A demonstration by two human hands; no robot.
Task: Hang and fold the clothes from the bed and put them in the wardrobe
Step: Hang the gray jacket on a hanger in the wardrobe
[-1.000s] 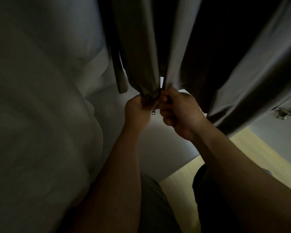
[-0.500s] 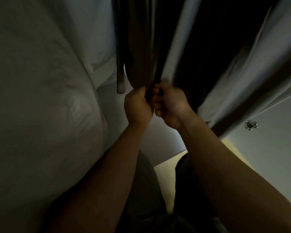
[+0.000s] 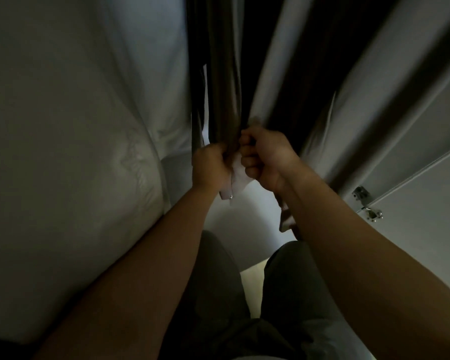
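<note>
Scene: A person stands in dim light, both arms reaching up to a dark garment (image 3: pixel 224 74) that hangs to the left of a metal hinge (image 3: pixel 366 203) on a pale panel.
Left hand (image 3: pixel 211 165): Fingers curled tight round the garment's left front edge, farthest from the hinge.
Right hand (image 3: pixel 264 158): A closed fist clamping the right front edge, between the left hand and the hinge.
Between the hands: A pale flap of lining (image 3: pixel 240 178) shows, with a small metal stud (image 3: pixel 230 196) just below it. Whether a fastener is engaged cannot be told.
Where the garment is: Up and to the left of the hinge. Its two front panels drop in long folds and meet at the hands.
Axis and heading: The long axis runs from the top of the frame down to the hands, so the garment hangs about upright. The hem end points at the person; the collar end is out of frame above.
Done so far: This piece appears to be on its hanger already, though hanger and rail are hidden.
Left to do: Closing the front looks like the step in hand. How many clothes remain on the bed cannot be seen.
Also in frame: A white padded mass (image 3: pixel 76 126) far left of the hinge, and pale floor (image 3: pixel 252 281) below it.
</note>
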